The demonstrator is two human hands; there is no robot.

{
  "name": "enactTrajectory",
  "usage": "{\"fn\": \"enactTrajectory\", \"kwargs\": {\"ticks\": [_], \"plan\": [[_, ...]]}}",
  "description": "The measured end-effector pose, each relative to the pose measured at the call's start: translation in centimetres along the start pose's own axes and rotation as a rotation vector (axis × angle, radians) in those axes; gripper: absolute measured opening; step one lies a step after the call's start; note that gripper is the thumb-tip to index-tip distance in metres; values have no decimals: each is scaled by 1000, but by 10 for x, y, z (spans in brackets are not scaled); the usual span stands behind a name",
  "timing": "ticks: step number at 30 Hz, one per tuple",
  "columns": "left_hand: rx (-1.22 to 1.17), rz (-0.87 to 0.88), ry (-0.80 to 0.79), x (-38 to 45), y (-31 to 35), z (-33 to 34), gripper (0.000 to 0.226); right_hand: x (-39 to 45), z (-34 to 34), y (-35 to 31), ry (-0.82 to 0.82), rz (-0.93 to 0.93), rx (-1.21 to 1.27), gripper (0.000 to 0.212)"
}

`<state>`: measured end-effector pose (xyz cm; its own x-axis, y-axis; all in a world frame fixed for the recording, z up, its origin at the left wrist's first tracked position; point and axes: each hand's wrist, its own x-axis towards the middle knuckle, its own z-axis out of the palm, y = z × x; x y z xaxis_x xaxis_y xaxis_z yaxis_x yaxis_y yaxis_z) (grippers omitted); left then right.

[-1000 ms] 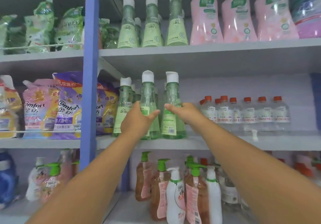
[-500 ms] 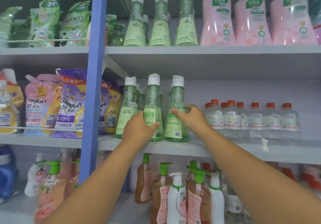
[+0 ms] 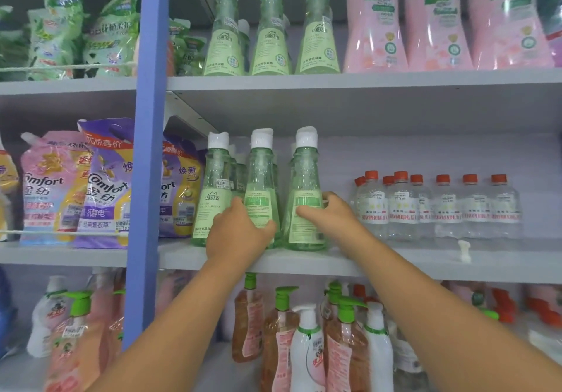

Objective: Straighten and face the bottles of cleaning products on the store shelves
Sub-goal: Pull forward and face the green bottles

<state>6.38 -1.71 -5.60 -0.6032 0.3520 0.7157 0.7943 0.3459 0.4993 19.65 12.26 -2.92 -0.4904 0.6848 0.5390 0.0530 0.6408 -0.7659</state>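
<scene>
Three green cone-shaped bottles with white caps stand at the front of the middle shelf (image 3: 395, 265). My left hand (image 3: 238, 235) grips the lower part of the middle green bottle (image 3: 260, 178), whose back label with a barcode faces me. The right green bottle (image 3: 305, 178) also shows its back label, and my right hand (image 3: 331, 213) wraps around its right side. Beside them, the left green bottle (image 3: 214, 197) shows its front label and is untouched. More green bottles stand behind this front row.
Clear bottles with red caps (image 3: 441, 209) stand right of the green ones. Comfort refill pouches (image 3: 100, 184) fill the shelf left of the blue upright (image 3: 149, 148). Green bottles (image 3: 270, 32) and pink bottles (image 3: 431, 23) line the top shelf; pump bottles (image 3: 307, 340) stand below.
My view has shifted slightly. Both hands have slid lower on the two bottles, and my left hand now wraps the base of the middle one. Both bottles stay on the shelf.
</scene>
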Motion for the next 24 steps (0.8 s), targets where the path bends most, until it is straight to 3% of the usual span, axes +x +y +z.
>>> {"fn": "enactTrajectory", "kwargs": {"ticks": [2, 4, 6, 9, 14, 17, 19, 21, 24], "plan": [[-5, -22, -5, 0, 1, 1, 92, -3, 0, -3, -21, 0, 44, 35], [51, -39, 3, 0, 3, 3, 103, -5, 0, -5, -12, -6, 33, 49], [60, -38, 9, 0, 2, 4, 92, -5, 0, -3, 4, -5, 26, 71], [3, -47, -7, 1, -3, 4, 73, -6, -2, -3, -10, -8, 80, 63], [57, -59, 21, 1, 0, 7, 100, -8, -3, -6, -56, 5, 76, 64], [9, -65, 32, 2, -2, 7, 84, -9, -3, -4, -43, -8, -8, 94], [-56, -65, 25, 3, -5, 5, 73, -9, -4, -3, -45, -12, 21, 78], [-71, -64, 17, 4, -6, 3, 77, -9, -6, -4, -71, -9, 51, 54], [-14, -62, 28, 3, -6, 3, 91, -11, -5, -6, -94, -7, 72, 52]]}}
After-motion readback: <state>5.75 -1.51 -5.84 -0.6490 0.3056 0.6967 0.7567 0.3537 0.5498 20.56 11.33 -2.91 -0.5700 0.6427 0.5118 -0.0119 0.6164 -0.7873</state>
